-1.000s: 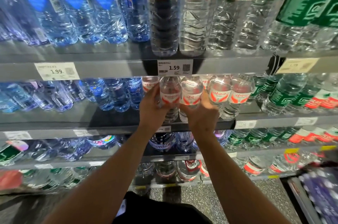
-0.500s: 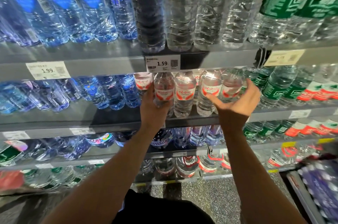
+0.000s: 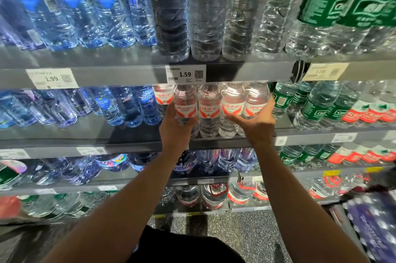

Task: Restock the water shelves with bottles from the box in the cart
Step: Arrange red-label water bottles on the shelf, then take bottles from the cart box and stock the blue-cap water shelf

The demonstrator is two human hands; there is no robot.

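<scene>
Several small clear water bottles with red-and-white labels stand in a row on the second shelf (image 3: 214,141), under the 1.59 price tag (image 3: 185,74). My left hand (image 3: 174,127) grips the leftmost front bottle (image 3: 186,106) low on its body. My right hand (image 3: 256,124) curls round the rightmost front bottle (image 3: 256,104), fingers across its front and thumb at its right side. Two more front bottles (image 3: 210,110) stand between my hands.
Blue-labelled bottles (image 3: 120,108) fill the shelf to the left and green-labelled ones (image 3: 315,108) to the right. Large bottles (image 3: 205,22) stand on the shelf above. Lower shelves hold more bottles. A purple pack (image 3: 372,226) lies at the lower right.
My right hand has moved from an open reach to curl round the rightmost bottle. The row now stands straighter and closer together. My left hand stays on the leftmost bottle.
</scene>
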